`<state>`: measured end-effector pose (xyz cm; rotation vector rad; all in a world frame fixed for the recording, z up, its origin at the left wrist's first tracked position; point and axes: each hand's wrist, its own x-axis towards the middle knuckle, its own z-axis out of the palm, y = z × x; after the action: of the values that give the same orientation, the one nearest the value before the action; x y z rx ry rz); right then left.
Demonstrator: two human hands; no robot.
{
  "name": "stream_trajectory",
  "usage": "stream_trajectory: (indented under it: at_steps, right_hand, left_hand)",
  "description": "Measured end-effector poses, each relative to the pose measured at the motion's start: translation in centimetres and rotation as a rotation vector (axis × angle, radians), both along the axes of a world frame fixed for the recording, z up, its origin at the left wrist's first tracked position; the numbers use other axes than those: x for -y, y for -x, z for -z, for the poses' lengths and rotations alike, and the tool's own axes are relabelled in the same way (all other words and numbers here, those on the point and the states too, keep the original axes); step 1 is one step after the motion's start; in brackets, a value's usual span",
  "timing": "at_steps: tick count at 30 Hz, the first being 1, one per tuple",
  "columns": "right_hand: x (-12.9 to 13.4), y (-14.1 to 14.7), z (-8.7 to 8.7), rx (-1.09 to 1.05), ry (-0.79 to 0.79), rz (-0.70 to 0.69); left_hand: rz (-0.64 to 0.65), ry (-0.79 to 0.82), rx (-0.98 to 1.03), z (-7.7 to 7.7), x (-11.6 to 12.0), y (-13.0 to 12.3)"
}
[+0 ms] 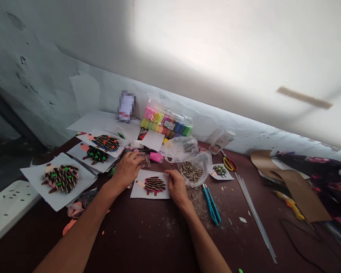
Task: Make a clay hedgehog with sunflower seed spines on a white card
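A white card [135,193] lies on the table, bearing a hedgehog [155,184] with a pale face, brown feet and spines of striped sunflower seeds over pink clay. My right hand [178,187] holds the card at its right edge, fingers bent. Beyond the card's upper left corner, my left hand [128,168] reaches out with its fingers bent and apart, over a small clear plastic wrapper [147,161]. A bright pink clay lump [156,157] sits just past those fingertips. To the right of my right hand is a clear bag of sunflower seeds [191,172].
Several hedgehog cards [61,178] are stacked at left, near a white power strip [8,208]. Multicoloured clay packs [167,123] lean against the wall. Blue tweezers-like cutters [211,204], scissors [230,163], glue sticks [255,216] and a yellow glue gun [291,204] lie at right.
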<state>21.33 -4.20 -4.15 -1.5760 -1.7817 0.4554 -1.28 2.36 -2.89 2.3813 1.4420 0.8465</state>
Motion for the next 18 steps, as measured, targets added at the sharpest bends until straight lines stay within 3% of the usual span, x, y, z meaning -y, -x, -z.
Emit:
stream_trajectory:
  at_steps: [6,10,18]
  right_hand:
    - [-0.1,0.3,0.1,0.025,-0.007,-0.014]
    - [-0.2,0.1,0.3,0.012,-0.017,-0.014]
    - [0.0,-0.1,0.0,-0.001,-0.027,0.016]
  left_hand:
    - [0.138,0.057,-0.024,-1.3,0.8,-0.9]
    - [0.202,0.068,-0.041,-0.8,1.0,-1.3]
    - [0.193,0.103,-0.153,-0.2,1.1,-1.4]
